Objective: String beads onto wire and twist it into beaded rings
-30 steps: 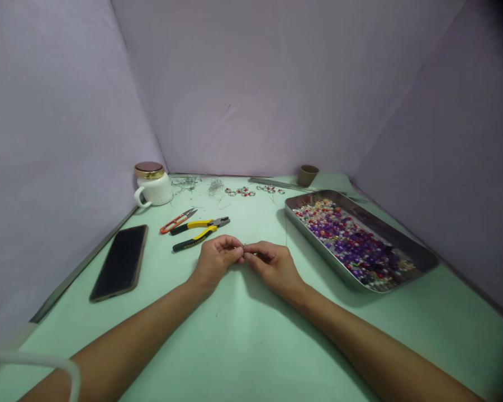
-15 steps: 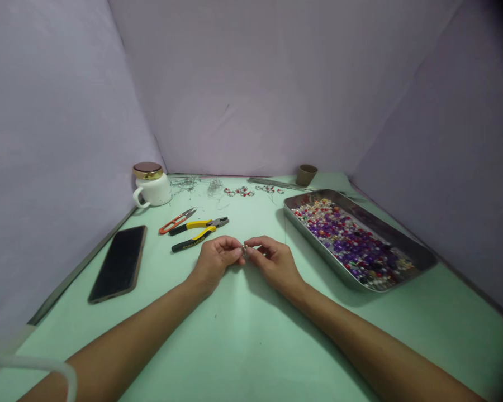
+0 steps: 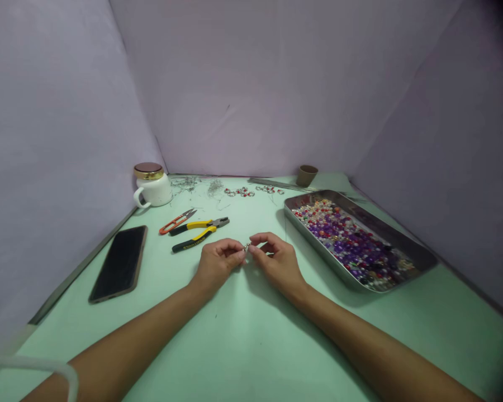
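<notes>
A small silvery beaded piece (image 3: pixel 246 247) is pinched between my two hands above the green tabletop. My left hand (image 3: pixel 220 262) is closed, thumb and forefinger gripping its left side. Closed from the other side, my right hand (image 3: pixel 276 258) pinches its right end between thumb and fingertips. Fingers cover most of the piece, so its full shape is hidden. Nearest to my left hand lie yellow-and-black pliers (image 3: pixel 201 231) with their handles spread, and orange thread snips (image 3: pixel 177 221) beside them.
A metal tray (image 3: pixel 324 251) of mixed beads stands at right. Red-and-silver beaded pieces (image 3: pixel 240 192), wire scraps (image 3: pixel 214 188), straight wires (image 3: pixel 276 183) and a brown cup (image 3: pixel 307 175) are at the back. Leftward are a lidded white mug (image 3: pixel 155 191) and a phone (image 3: pixel 119 263).
My right hand has shifted slightly up and right, opening a small gap between the fingertips where more of the beaded piece shows. My left hand stays almost in place.
</notes>
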A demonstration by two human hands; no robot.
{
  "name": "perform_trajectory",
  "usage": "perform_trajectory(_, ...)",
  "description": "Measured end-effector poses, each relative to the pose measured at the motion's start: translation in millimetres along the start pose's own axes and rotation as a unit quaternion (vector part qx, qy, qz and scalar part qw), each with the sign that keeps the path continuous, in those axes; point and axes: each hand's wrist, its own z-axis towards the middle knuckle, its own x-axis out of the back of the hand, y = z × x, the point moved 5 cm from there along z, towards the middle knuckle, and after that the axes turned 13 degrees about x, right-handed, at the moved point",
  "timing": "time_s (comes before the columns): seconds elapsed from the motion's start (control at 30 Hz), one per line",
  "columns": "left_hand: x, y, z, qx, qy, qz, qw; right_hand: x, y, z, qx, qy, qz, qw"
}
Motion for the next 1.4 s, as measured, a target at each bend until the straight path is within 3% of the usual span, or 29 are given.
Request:
perform_trajectory(0.17, 4.1, 9, -4, -0.097, 0.066, 0.054, 0.992, -4, 6, -2, -0.104, 0.0, 0.056, 0.993)
perform_trajectory(0.33, 2.8, 9, -6, -0.122, 0.079, 0.054, 0.988, -7, 4, -4, -0.141, 0.001, 0.113, 0.984)
perform_trajectory(0.93, 1.6, 4, -1, -0.05, 0.026, 0.027, 0.998, -12, 6, -5, -0.066, -0.061, 0.115, 0.989)
perform_trajectory(1.3, -3.3, 7, -5, -0.113, 0.018, 0.099, 0.988, -11, 5, -6, -0.004, -0.08, 0.013, 0.997)
perform_trajectory(1.4, -2.6, 4, -4, -0.083, 0.002, 0.062, 0.995, -12, 4, -7, 0.005, -0.09, 0.018, 0.996)
